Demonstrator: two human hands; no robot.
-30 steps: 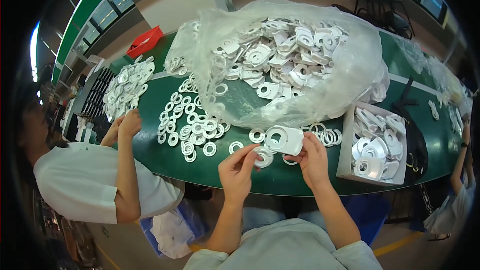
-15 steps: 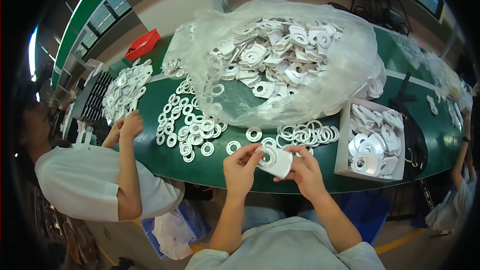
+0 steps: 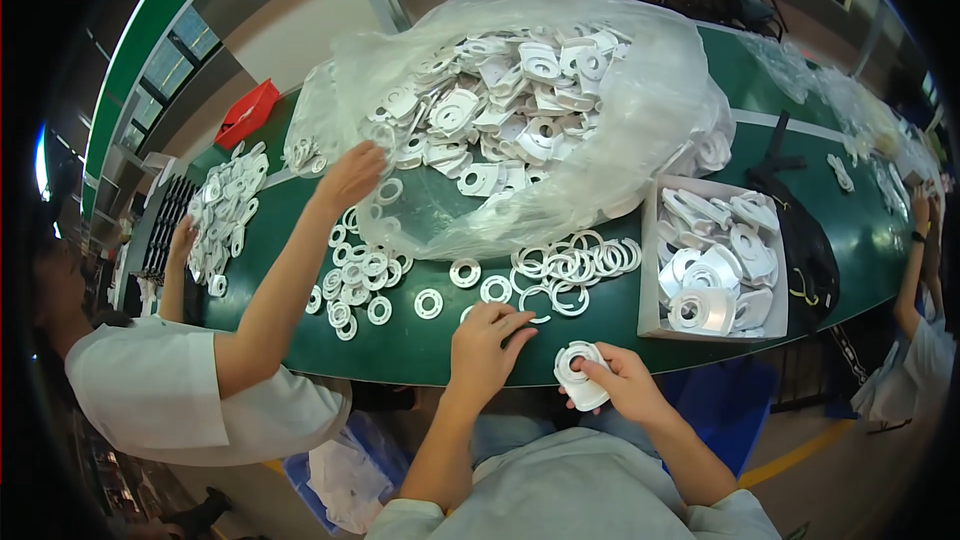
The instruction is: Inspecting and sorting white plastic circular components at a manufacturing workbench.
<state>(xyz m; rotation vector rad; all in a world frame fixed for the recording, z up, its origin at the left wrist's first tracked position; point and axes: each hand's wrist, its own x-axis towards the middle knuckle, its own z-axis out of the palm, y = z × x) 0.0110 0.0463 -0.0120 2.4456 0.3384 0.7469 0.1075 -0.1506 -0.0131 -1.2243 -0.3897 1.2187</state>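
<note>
My right hand [image 3: 628, 380] grips a white plastic part [image 3: 578, 362] with a round hole and raised ring, just off the front edge of the table. Its thumb lies over the hole; the other fingers are mostly hidden beneath. At the table edge, my left hand [image 3: 488, 348] has thumb and index finger slightly apart, with nothing visible between them. Its fingertips are close to a white C-shaped ring [image 3: 534, 304] lying on the green table; whether they touch cannot be made out. Another white ring [image 3: 466, 314] is partly covered by this hand.
A large clear plastic bag [image 3: 640, 180] full of white parts fills the table's middle. More C-shaped rings [image 3: 590, 260] and closed rings [image 3: 365, 270] lie before it. A box of parts [image 3: 650, 312] stands right, beside a black bag [image 3: 805, 250]. A co-worker's arm [image 3: 290, 270] reaches over at left.
My left hand has let go of the white part and moved to the table edge. My right hand has brought the part lower and nearer. The co-worker's arm has reached toward the plastic bag.
</note>
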